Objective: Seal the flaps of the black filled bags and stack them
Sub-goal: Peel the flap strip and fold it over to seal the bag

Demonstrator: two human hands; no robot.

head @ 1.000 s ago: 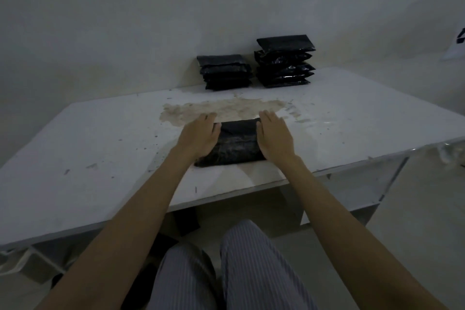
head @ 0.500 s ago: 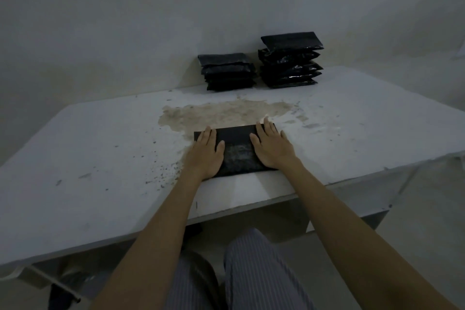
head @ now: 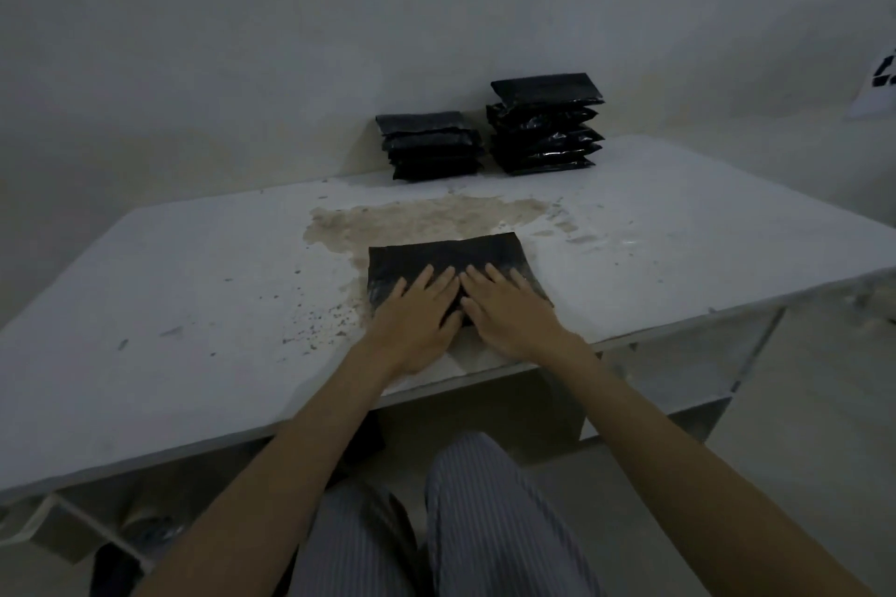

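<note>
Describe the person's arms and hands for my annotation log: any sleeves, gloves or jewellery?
Both forearms are bare, with no sleeves in view. The left hand and right hand wear no gloves; no rings, watch or bracelets are discernible in the dim light.

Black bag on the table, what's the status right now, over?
Left hand and right hand flat, side by side, pressing the black bag. Bag lies flat near the table front edge. Two stacks at the back, path clear.

Left hand (head: 417, 315) and right hand (head: 506, 308) flat, side by side
</note>
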